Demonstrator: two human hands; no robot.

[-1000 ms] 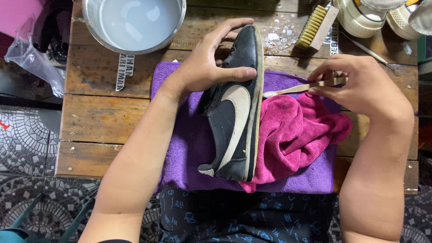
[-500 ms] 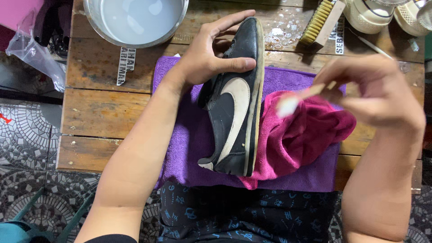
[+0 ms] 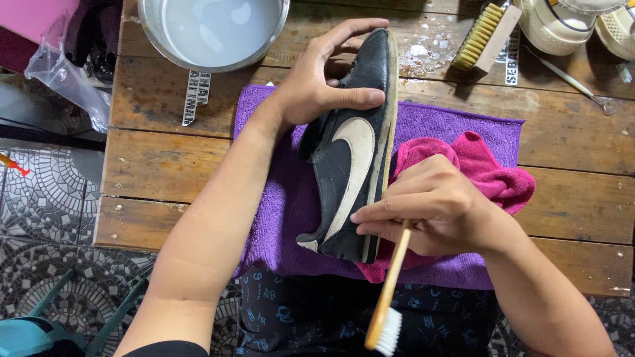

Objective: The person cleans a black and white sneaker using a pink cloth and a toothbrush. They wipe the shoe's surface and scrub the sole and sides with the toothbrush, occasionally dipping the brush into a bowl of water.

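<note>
In the head view, the right hand [image 3: 440, 215] has turned the wooden toothbrush [image 3: 389, 297] around since a moment ago: its white bristles now point toward the person's lap, away from the black shoe [image 3: 354, 155], so no bristle touches the shoe at this instant. The right fingers [image 3: 380, 215] are pressed together, pinching the handle near the sole edge. The shoe stays on its side in the middle of the bench [image 3: 159, 165], on the purple towel [image 3: 284, 198], and the left hand [image 3: 317, 82] keeps gripping its far end, fingers wrapped over it. A pink cloth [image 3: 489, 168] lies just right of the shoe. Farther away stand a metal bowl of water [image 3: 215, 30] and a scrub brush [image 3: 486, 30]; nothing blocks the shoe.
</note>
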